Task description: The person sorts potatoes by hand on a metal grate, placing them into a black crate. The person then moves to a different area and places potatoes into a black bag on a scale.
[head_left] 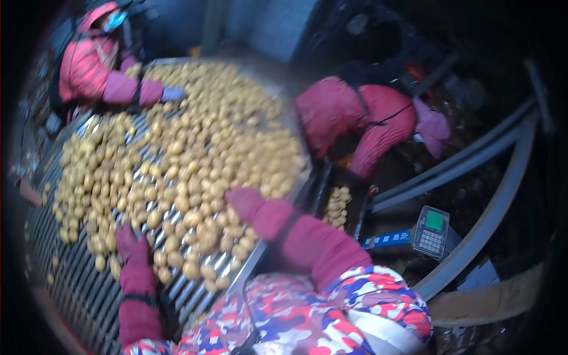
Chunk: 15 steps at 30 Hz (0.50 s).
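Many potatoes (201, 154) lie spread over a slatted metal roller table (74, 272). My left hand (131, 244), in a dark pink glove, is at the near edge of the pile with its fingers apart, touching potatoes and holding none that I can see. Farther right, my right hand (244, 203) in the same kind of glove stretches out over the potatoes, near the table's right side. Its separate fingers are blurred, and no potato shows in its grasp.
A person in pink (86, 71) stands at the table's far left, one gloved hand (173, 93) at the potatoes. Another person (378, 115) bends over a dark crate (355, 207) holding potatoes (337, 207). Right of it are a scale display (432, 232) and a curved metal bar (503, 207).
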Motion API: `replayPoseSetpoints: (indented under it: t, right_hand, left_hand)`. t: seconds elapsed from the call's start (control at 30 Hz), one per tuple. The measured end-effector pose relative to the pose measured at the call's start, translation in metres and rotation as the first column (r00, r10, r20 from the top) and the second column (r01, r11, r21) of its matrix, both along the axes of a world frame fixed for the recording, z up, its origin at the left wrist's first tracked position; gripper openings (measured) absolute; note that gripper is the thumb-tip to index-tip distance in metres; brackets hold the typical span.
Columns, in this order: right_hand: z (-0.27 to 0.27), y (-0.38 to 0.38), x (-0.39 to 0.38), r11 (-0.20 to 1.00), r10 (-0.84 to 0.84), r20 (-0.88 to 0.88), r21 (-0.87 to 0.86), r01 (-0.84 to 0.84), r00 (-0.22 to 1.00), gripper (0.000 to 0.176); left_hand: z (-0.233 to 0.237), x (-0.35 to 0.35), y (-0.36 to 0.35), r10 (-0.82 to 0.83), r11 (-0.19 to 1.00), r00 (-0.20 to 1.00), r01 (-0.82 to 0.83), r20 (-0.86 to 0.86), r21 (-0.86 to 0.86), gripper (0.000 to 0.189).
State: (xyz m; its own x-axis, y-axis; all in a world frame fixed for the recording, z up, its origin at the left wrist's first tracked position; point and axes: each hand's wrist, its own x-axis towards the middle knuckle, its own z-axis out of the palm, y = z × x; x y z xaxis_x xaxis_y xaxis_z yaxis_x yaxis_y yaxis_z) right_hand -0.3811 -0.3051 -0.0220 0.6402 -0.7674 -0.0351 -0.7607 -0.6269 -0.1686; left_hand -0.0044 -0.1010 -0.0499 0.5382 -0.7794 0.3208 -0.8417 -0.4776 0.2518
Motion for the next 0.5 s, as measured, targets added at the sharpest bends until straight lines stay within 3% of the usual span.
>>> replayPoseSetpoints:
  t: [0.03,0.1,0.17,0.23,0.33,0.5]
  right_hand:
    - [-0.002,0.003,0.0,1.0,-0.011,-0.04,-0.021,0.01,0.999,0.022]
    - [0.054,0.017,-0.002,0.972,-0.093,-0.036,0.213,0.098,0.995,0.021]
    - [0.028,0.013,-0.004,0.96,-0.146,0.017,0.244,0.138,0.989,0.022]
    - [0.017,0.013,-0.002,0.95,-0.183,0.025,0.26,0.17,0.983,0.022]
    - [0.051,0.021,0.006,0.93,-0.188,-0.074,0.306,0.202,0.979,0.022]
    - [0.053,0.022,-0.001,0.953,-0.168,0.013,0.258,0.159,0.986,0.022]
  left_hand:
    - [0.022,-0.011,0.0,-0.011,1.0,0.998,0.011,-0.057,0.003,0.049]
    - [0.03,-0.019,-0.003,-0.016,0.998,0.999,0.014,-0.039,-0.064,0.048]
    - [0.044,-0.024,-0.003,-0.033,0.999,0.994,0.029,-0.104,-0.039,0.047]
    - [0.04,-0.025,-0.003,-0.03,0.997,0.998,0.027,-0.05,-0.068,0.047]
    - [0.047,-0.029,-0.006,-0.034,0.998,0.997,0.03,-0.076,-0.052,0.047]
    - [0.048,-0.029,-0.006,-0.019,0.999,0.995,0.016,-0.094,-0.033,0.047]
